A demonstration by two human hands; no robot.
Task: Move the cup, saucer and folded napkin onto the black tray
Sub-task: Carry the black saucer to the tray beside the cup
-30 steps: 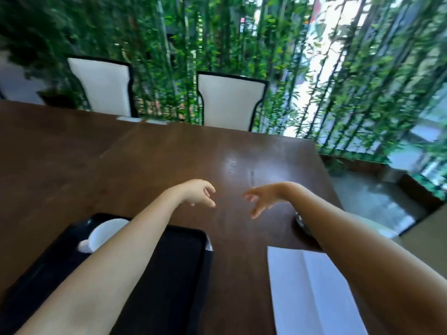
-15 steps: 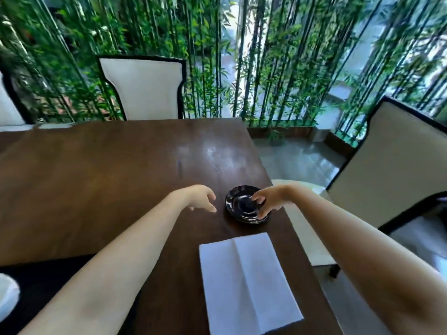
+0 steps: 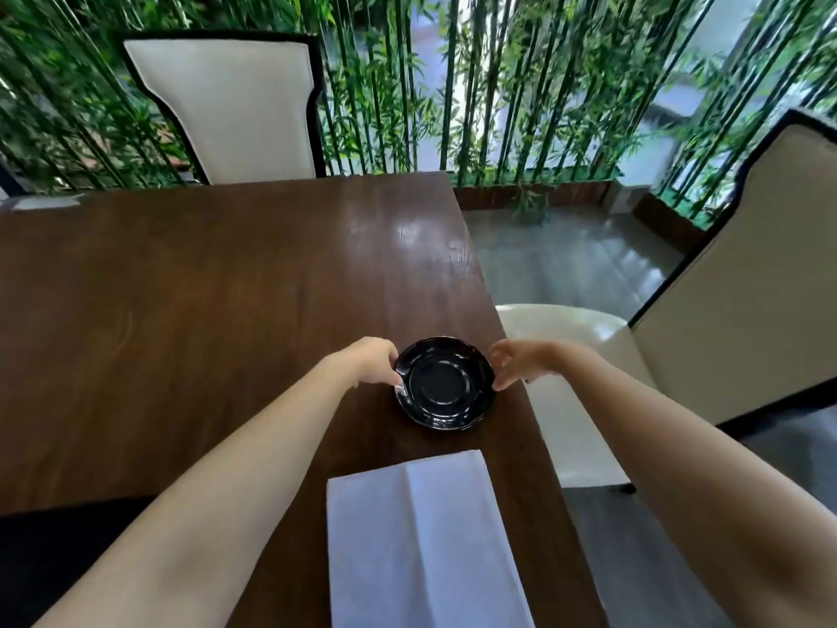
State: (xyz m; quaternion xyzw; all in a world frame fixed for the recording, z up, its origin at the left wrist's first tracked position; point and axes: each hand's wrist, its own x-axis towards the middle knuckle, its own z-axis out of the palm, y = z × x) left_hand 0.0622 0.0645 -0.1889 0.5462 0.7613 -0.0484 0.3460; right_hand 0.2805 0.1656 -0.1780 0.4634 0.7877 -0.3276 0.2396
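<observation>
The black saucer [image 3: 444, 383] is flanked at opposite rims by both hands: the left hand [image 3: 369, 361] is pressed against its left edge with fingers curled under or onto the rim, and the right hand [image 3: 516, 361] is spread beside its right edge, thumb tip at the rim. Whether the saucer is already pinched or merely touched cannot be told; it appears to rest on the brown table [image 3: 204, 310]. Just nearer the body than the grip, the folded napkin [image 3: 423, 541] lies flat. The black tray [image 3: 54, 550] is seen only as a dark corner far to the left of the grip and closer to the wearer; the cup is out of view.

The saucer sits close to the table's right edge (the floor and a cream chair seat [image 3: 570, 355] are directly beyond the right hand). A glossy, scalloped rim is judged likely to slip if it is lifted from one side first, and a tilt toward the right could send it off the edge. On the sweep left toward the tray, the napkin could be dragged by a forearm.
</observation>
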